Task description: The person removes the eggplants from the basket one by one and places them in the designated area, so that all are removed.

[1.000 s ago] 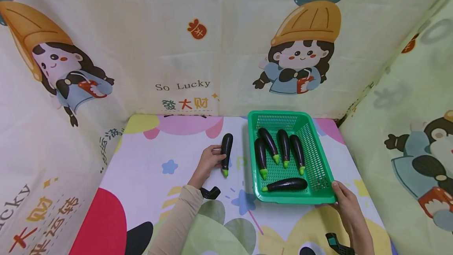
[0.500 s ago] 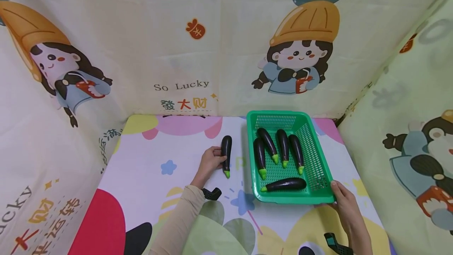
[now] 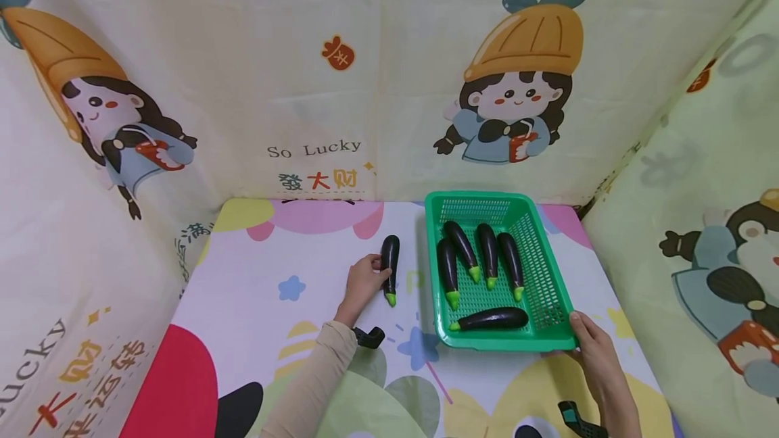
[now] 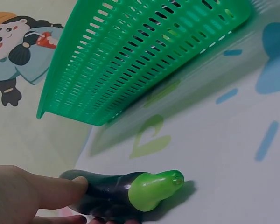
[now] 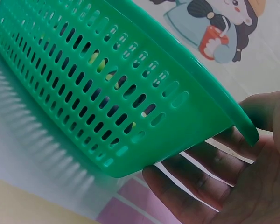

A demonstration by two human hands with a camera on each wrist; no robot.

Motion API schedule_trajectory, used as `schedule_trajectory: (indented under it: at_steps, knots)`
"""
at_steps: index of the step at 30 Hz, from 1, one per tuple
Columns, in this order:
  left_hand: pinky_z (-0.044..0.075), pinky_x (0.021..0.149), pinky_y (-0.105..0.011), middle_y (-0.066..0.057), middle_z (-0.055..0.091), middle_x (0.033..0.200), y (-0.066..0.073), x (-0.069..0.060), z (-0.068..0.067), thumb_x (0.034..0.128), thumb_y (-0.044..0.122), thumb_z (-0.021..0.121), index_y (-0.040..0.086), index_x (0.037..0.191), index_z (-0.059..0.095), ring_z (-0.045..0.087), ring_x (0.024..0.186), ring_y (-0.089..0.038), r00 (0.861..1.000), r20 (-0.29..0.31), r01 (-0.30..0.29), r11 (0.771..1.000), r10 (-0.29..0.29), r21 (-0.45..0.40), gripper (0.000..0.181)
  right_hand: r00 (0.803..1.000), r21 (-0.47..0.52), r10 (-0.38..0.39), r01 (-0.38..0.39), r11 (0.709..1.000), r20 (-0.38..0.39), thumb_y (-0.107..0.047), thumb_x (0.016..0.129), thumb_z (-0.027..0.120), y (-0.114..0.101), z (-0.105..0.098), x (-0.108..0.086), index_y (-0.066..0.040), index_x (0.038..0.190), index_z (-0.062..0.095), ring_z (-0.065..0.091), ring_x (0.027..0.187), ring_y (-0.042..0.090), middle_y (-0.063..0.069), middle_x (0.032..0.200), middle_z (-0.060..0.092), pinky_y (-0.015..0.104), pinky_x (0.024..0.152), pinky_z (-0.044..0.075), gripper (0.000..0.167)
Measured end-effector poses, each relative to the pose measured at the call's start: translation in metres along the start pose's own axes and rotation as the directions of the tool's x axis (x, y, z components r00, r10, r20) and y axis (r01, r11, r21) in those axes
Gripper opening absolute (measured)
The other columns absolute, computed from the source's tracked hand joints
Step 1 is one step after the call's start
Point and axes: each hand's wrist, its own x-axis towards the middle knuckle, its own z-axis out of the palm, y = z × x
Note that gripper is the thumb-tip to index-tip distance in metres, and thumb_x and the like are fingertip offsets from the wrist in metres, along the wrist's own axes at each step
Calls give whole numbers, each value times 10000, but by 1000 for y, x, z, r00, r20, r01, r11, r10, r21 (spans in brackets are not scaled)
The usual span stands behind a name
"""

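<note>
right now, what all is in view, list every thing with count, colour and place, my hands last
table cover: 1, white with multicoloured shapes, beneath the basket
backdrop cloth: piece count unclear, cream with three cartoon figures, behind and at both sides
plastic basket: 1, green, right part of the table cover
eggplants in the basket: 5, dark purple with green stem ends, four side by side, one crosswise nearest you
loose eggplant: 1, same colours, left of the basket
wrist devices: 2, mostly black, one at each wrist
sleeve: 1, beige, left arm
left hand: 1, bare, holding the loose eggplant
right hand: 1, bare, gripping the basket's near right corner
</note>
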Motion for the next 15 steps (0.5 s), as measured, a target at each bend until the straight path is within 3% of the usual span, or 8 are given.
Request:
schedule_trajectory:
  at_steps: [2, 4, 7, 11, 15]
  knots:
    - [523, 1006, -460, -165, 778, 1075, 1, -2, 0, 904, 183, 773, -50, 1317, 656, 765, 933, -288, 1000, -13, -10, 1000, 10, 28, 488, 1000, 9, 14, -14, 1000, 2, -401, 1112, 452, 0, 0, 0, -492, 1009, 629, 670, 844, -32, -264, 986, 694, 173, 760, 574, 224]
    - [469, 1063, -529, -176, 768, 1077, 2, -4, 0, 901, 186, 769, -62, 1313, 652, 739, 1004, -328, 999, -28, -32, 998, 34, 56, 495, 1000, 8, 16, -16, 1000, 2, -398, 1113, 451, 0, 0, 0, -491, 1010, 623, 671, 857, -40, -272, 990, 692, 172, 761, 573, 222]
    - [465, 1051, -551, -196, 736, 1087, 4, -8, 0, 900, 182, 762, -70, 1326, 633, 689, 1043, -362, 996, -44, -73, 991, 79, 108, 512, 1000, -9, 16, -16, 1000, -6, -409, 1112, 448, 0, 0, 0, -467, 1057, 607, 665, 854, -37, -281, 994, 679, 165, 765, 569, 178]
    - [534, 943, -501, -215, 688, 1130, 7, -14, 0, 917, 166, 747, -62, 1370, 596, 663, 1036, -357, 990, -49, -125, 981, 134, 151, 529, 1000, -51, 13, -14, 999, -21, -438, 1107, 439, 0, 0, 1, -360, 1224, 579, 655, 835, -12, -266, 994, 654, 159, 771, 567, 198]
    - [541, 963, -509, -219, 668, 1191, 10, -19, 4, 945, 176, 729, -22, 1397, 578, 658, 1100, -375, 985, -46, -157, 974, 167, 166, 517, 999, -44, 21, -22, 999, -23, -428, 1110, 438, 1, -1, 1, -365, 1209, 584, 655, 815, 3, -252, 990, 646, 161, 768, 570, 187]
